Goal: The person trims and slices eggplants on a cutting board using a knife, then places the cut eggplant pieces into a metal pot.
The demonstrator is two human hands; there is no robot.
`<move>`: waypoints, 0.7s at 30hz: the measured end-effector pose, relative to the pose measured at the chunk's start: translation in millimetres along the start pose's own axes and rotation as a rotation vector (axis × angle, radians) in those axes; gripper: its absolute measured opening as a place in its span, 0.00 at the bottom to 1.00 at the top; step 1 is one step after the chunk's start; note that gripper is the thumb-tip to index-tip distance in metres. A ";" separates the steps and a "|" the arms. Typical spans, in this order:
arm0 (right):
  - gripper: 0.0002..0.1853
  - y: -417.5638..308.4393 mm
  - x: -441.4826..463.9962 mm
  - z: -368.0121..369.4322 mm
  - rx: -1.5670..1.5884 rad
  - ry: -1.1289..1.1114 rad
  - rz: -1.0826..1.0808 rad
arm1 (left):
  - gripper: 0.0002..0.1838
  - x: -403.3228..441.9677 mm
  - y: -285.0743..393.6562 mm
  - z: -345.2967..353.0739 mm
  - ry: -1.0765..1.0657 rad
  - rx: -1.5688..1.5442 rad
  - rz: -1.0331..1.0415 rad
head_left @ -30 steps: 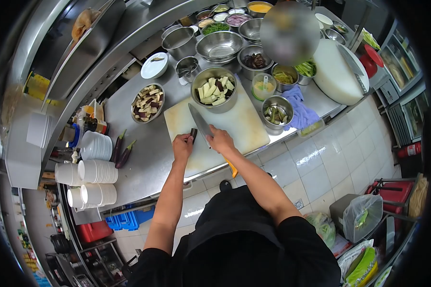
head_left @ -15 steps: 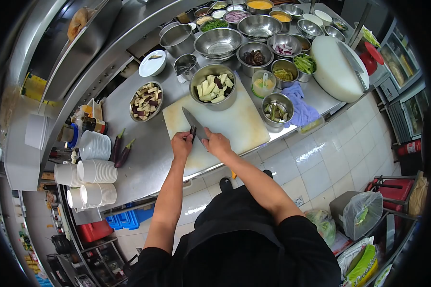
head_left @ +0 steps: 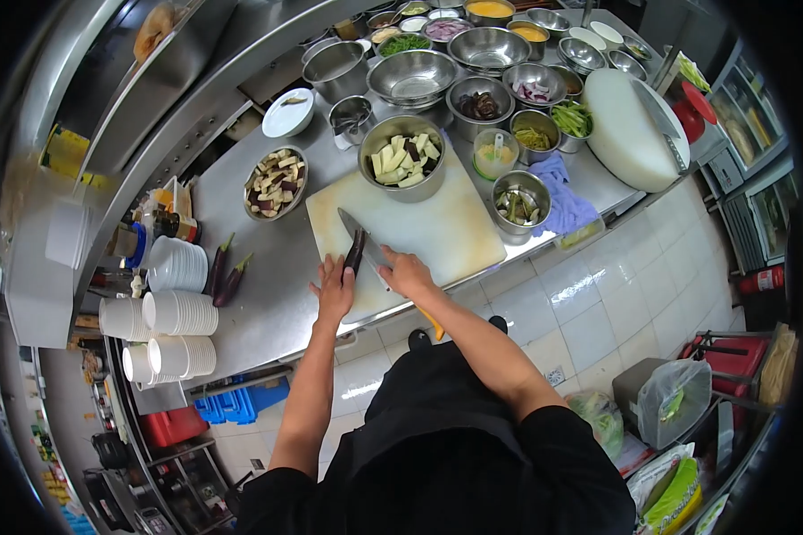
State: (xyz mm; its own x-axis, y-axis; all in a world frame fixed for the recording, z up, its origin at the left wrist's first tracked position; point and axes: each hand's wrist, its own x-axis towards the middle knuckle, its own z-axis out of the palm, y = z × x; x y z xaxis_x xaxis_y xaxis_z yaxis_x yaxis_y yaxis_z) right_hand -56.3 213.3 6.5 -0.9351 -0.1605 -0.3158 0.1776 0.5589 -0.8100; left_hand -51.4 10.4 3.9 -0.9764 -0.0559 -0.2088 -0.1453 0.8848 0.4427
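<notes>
My left hand is at the front left of the white cutting board, fingers spread. Against its fingertips lies a dark eggplant piece, close along the left side of the knife. My right hand is closed around the knife's handle, which is mostly hidden, and the blade points away from me over the board. On the board's far side stands a steel pot of cut eggplant. Left of the board, a steel bowl also contains eggplant pieces.
Two whole eggplants lie on the steel counter beside stacked white bowls. Several steel bowls crowd the back. To the right are a bowl of green pieces, a purple cloth and a round white board with a cleaver on it.
My left fingers have gone from a pinch around the eggplant piece to spread beside it. More of the piece's length now shows. My right hand has stayed nearly in place with the knife.
</notes>
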 end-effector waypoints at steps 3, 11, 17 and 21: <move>0.30 1.4 -4.1 3.2 -0.083 0.089 -0.079 | 0.29 4.1 0.4 7.7 0.065 -0.079 0.064; 0.33 -2.6 -32.8 15.9 0.114 -0.081 -0.008 | 0.31 7.1 -12.7 19.2 0.106 -0.037 0.061; 0.31 -6.6 -59.8 22.6 -0.085 -0.059 -0.121 | 0.33 2.0 -7.0 25.4 0.276 0.080 0.071; 0.29 -9.2 -56.8 20.2 -0.103 -0.047 -0.132 | 0.34 18.3 9.2 -0.3 0.388 0.104 0.116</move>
State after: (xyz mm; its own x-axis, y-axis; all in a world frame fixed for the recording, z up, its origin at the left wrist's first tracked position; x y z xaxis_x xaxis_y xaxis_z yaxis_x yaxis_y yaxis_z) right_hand 1.3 200.9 21.9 -0.9324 -0.2744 -0.2352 0.0199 0.6108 -0.7915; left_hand -70.6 17.4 4.4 -0.9760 -0.1060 0.1902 -0.0335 0.9362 0.3498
